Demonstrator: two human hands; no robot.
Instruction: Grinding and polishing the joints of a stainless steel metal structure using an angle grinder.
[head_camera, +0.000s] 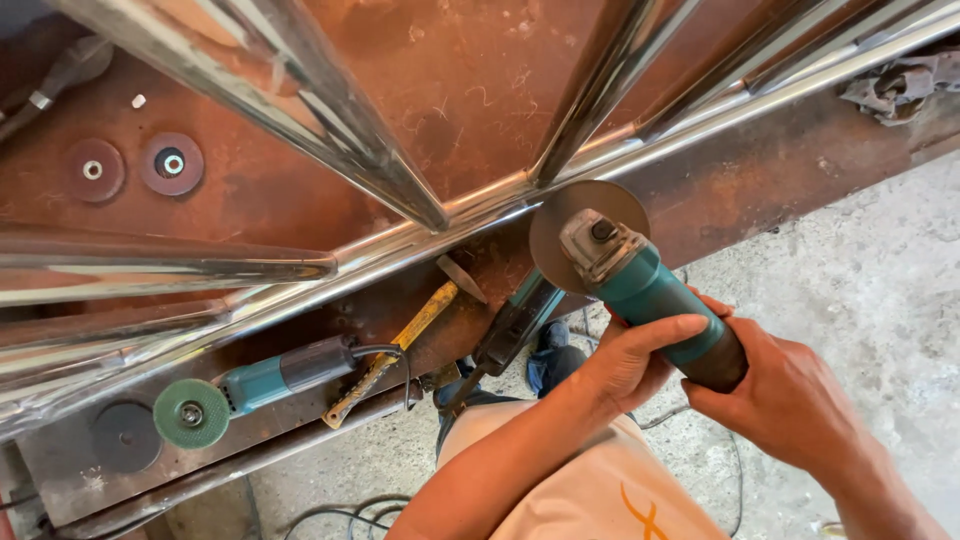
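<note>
Both hands clamp the teal angle grinder (650, 290) — left hand (630, 360) wraps the body, right hand (790, 400) grips the tail. Its disc (560, 225) sits at the steel frame's (400, 200) weld joint, 12 o'clock from you. Keep the disc shallow, pressure light — the second grinder (250, 385) and hammer (400, 340) lie at 9 o'clock on the rusty table (250, 180).

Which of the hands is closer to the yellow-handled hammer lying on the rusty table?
Left. The left hand grips the teal grinder body just right of the yellow-handled hammer; the right hand holds the grinder's rear, farther off.
</note>
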